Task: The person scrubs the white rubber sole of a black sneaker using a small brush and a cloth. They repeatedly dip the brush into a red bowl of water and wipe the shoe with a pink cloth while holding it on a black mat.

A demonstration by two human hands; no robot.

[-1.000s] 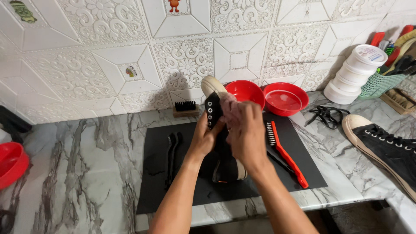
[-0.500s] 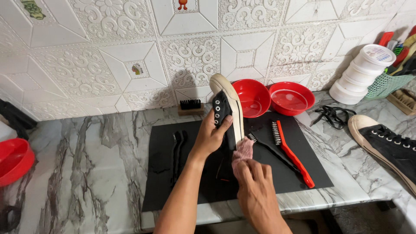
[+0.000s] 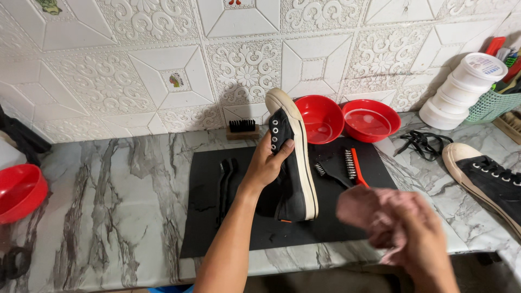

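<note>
Two black brushes (image 3: pixel 226 179) laid on the black mat (image 3: pixel 201 228), black high-top sneaker (image 3: pixel 290 163) held on edge above the mat, grasped by the left hand (image 3: pixel 267 165), red-handled brush (image 3: pixel 355 165) alongside, right hand (image 3: pixel 412 239) blurred, clenched on a pinkish cloth (image 3: pixel 363 209).

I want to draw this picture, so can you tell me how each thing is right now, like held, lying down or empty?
black sneaker: held tilted on the mat, sole facing right
left hand: gripping the sneaker
right hand: blurred, holding a pinkish cloth
two red bowls: upright, one holds water
second sneaker: lying unlaced
black laces: loose on the counter
</note>
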